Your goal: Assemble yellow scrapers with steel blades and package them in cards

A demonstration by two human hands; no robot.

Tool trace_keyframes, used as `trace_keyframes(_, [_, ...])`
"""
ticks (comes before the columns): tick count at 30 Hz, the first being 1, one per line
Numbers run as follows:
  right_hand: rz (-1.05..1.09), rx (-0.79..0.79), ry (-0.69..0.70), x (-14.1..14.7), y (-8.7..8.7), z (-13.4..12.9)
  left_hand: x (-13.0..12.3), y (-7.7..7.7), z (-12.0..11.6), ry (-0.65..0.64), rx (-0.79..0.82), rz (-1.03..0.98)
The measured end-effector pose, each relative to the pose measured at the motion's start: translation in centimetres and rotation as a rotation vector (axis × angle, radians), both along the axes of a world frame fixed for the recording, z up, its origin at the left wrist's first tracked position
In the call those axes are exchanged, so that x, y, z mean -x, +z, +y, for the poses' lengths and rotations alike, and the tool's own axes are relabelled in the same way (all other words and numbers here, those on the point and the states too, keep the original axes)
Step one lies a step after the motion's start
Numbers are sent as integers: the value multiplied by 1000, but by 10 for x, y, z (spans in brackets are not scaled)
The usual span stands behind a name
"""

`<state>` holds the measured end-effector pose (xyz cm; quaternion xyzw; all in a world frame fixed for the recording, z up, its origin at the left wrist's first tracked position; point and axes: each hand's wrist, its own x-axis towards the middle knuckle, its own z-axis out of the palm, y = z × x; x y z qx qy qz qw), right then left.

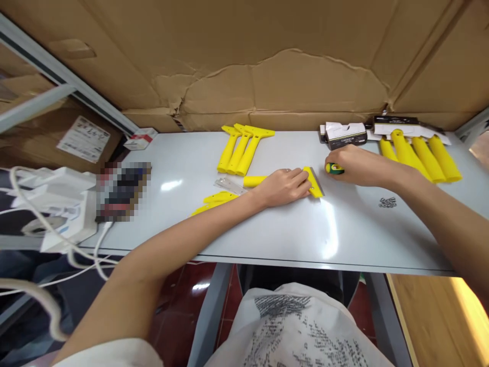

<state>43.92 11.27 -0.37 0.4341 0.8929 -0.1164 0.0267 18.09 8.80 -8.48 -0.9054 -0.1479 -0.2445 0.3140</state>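
On the grey tabletop, my left hand [286, 187] is closed round a yellow scraper [314, 182], whose wide head with a metal edge points right. To its right, my right hand [353, 165] grips a green and yellow screwdriver handle [334, 168]; the rest of that tool is hidden. Three yellow scraper bodies [246, 150] lie side by side behind my left hand. Clear flat strips [230, 186] and more yellow pieces [217, 200] are beside my left forearm. A small pile of screws [387, 203] sits below my right forearm.
Yellow handles [410, 155] with black and white cards [396, 127] lie at the back right, beside a folded card packet [346, 135]. At the left are a small box [140, 138], a blurred-out object [124, 191] and white cables [42, 214]. Cardboard [282, 92] stands behind the table.
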Motion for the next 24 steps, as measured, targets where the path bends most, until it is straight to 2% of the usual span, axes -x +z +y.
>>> trace_keyframes(4, [-52,-68,-63,0,-2,1,0,0,0,32,30,34])
trace_keyframes(7, [85,-116,-12,4,-1,-1,2,-1,-1,30,30,50])
trace_keyframes(10, [213,-98,67,10,-5,-4,3,1,-2,-12,-28,29])
trace_keyframes(14, [231,-82,62,14,-9,-7,2,7,-5,-78,-157,-20])
trace_keyframes(18, [346,-100,36,12,-3,-10,0,12,-9,-152,-195,-71])
trace_keyframes(24, [399,-77,14,11,6,-16,0,13,-9,-141,-208,-67])
